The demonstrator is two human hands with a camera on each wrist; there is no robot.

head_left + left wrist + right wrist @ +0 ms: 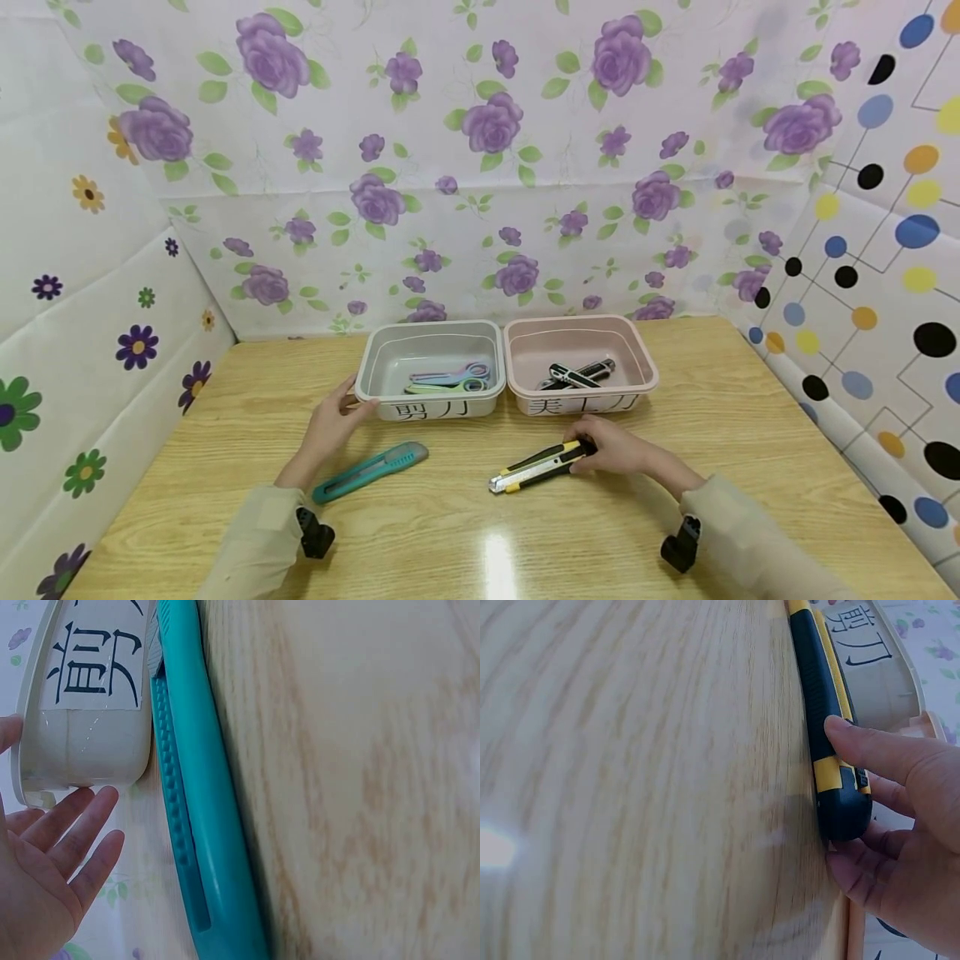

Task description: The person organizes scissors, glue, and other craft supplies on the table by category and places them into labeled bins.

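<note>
My left hand point(332, 425) rests at the left front corner of a grey plastic bin point(384, 367), its thumb at the rim and its fingers loosely extended against the side. Just in front of it lies a teal utility knife point(371, 472), which crosses the left wrist view point(206, 780) close up. With the right hand point(611, 446) I pinch the rear end of a yellow and black utility knife point(536, 467), thumb on the near side and fingers on the far side. The right wrist view shows this knife point(817, 682) lying along the tabletop.
A pink bin point(525, 354) adjoins the grey one and holds dark utility knives point(577, 375). Inside the grey bin are scissors point(450, 379) with pastel handles. Both bins bear labels in Chinese characters. Patterned sheets point(480, 208) surround the wooden table point(420, 542) at the back and sides.
</note>
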